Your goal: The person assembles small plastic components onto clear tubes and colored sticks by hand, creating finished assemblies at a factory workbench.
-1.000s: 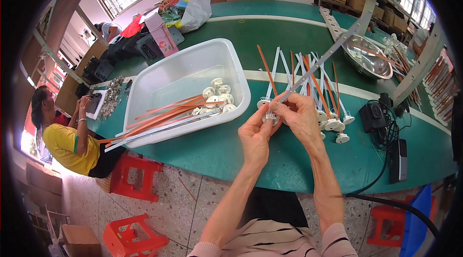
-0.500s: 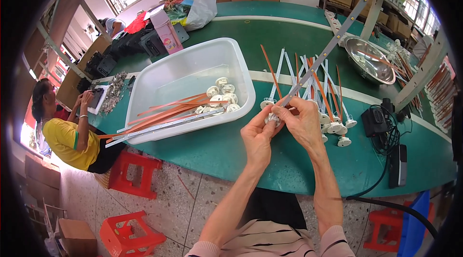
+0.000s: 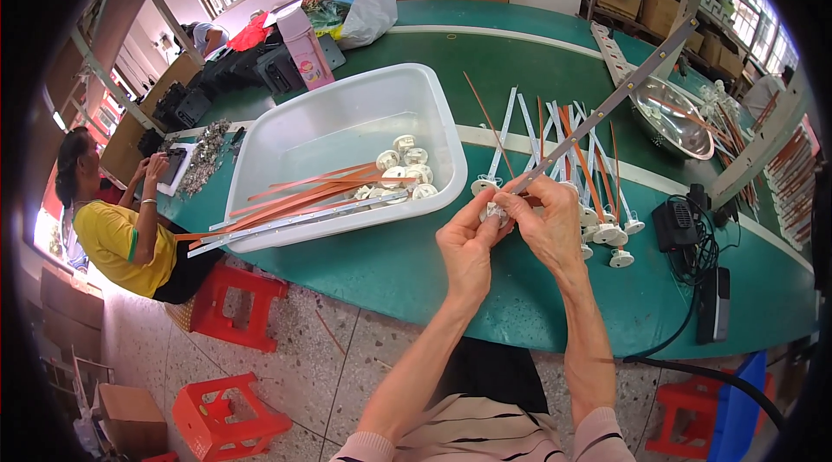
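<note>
My left hand (image 3: 464, 245) is closed around a small white round plastic fitting (image 3: 494, 212), pinched between thumb and fingers. Close against it, my right hand (image 3: 552, 224) grips the lower end of a long, thin LED strip (image 3: 598, 115), whose free part slants up to the far right. The fingers partly hide where strip and fitting meet, so I cannot tell how they join. Just beyond my right hand lie several white round fittings (image 3: 620, 259) with strips standing out of them, some white and some orange-brown.
Left of my hands stands a white plastic tub (image 3: 338, 81) with more fittings and strips. A metal bowl (image 3: 680, 128) is at the right, by a shelf post. A black adapter with cables (image 3: 676, 228) lies at the right. A co-worker in a yellow shirt (image 3: 121, 241) sits at the left.
The LED strip has swung lower toward the right, its far end shifting right. Both hands stay close together, with the fitting turned slightly between the fingers. The view has shifted a little.
</note>
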### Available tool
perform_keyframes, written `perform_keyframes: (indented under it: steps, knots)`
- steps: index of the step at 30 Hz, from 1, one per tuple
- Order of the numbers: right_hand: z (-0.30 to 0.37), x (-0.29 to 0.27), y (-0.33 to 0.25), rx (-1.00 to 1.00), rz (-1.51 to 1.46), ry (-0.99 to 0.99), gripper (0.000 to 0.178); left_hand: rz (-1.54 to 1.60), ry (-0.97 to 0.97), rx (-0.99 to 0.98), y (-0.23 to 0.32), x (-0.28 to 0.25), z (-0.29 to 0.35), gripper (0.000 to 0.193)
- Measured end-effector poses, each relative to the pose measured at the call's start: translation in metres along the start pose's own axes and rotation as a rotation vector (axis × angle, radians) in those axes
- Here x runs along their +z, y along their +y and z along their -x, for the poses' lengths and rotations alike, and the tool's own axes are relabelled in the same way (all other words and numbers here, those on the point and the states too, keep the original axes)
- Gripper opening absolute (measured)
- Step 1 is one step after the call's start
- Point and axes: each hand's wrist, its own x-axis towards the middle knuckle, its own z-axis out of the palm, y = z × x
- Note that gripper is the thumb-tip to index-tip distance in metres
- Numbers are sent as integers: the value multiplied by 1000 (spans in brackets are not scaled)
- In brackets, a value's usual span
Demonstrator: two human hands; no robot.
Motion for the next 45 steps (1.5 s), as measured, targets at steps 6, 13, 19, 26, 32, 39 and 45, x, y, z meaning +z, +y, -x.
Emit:
perform_keyframes:
  steps: [6, 13, 19, 26, 32, 39, 45]
  knots:
    - [0, 2, 3, -38, 14, 27, 9, -14, 12, 12, 1, 0, 1, 32]
    - [1, 1, 3, -36, 21, 9, 9, -2, 23, 5, 2, 1, 1, 32]
    - [1, 1, 1, 10, 13, -22, 11, -6, 23, 1, 2, 0, 1, 32]
    - [2, 5, 7, -60, 2, -13, 9, -28, 11, -20, -1, -4, 1, 33]
    - [2, 7, 7, -99, 85, 4, 7, -40, 18, -23, 0, -5, 1, 32]
    - [3, 10, 10, -75, 30, 50, 6, -57, 73, 11, 4, 2, 3, 34]
    - [5, 15, 11, -83, 60, 68, 6, -37, 99, -13, 4, 3, 2, 33]
